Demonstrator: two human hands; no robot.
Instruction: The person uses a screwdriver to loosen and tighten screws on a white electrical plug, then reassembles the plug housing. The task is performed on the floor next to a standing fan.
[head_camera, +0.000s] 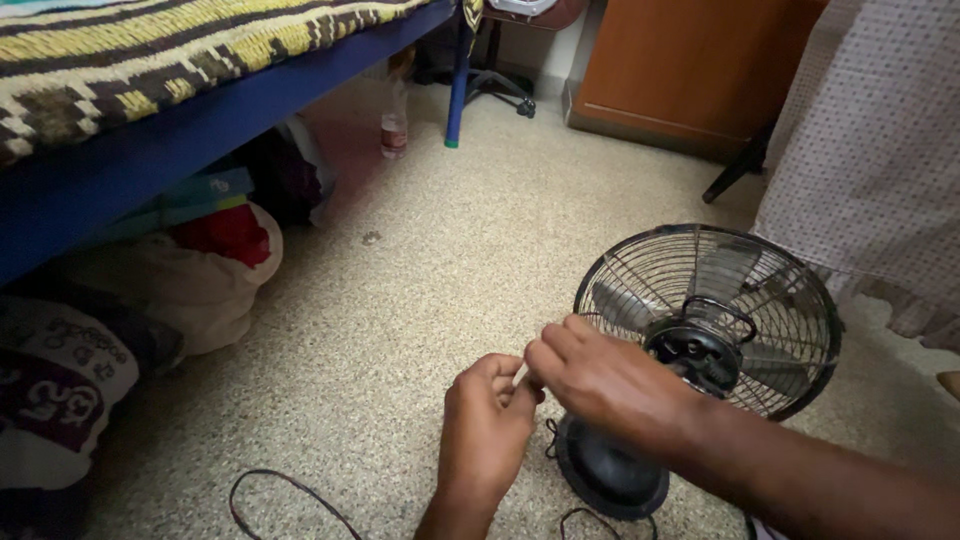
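Note:
A small black table fan with a round wire cage stands on its round base on the speckled floor. In front of the fan my left hand and my right hand meet, fingertips pinched together on something small and pale that is mostly hidden. My right forearm crosses in front of the fan's stem. A thin dark cord loops on the floor to the left of my left hand.
A bed with a blue frame and a striped woven blanket fills the upper left, with bags and bundles underneath. A plastic bottle stands by the bed leg. A wooden cabinet and patterned cloth stand behind the fan.

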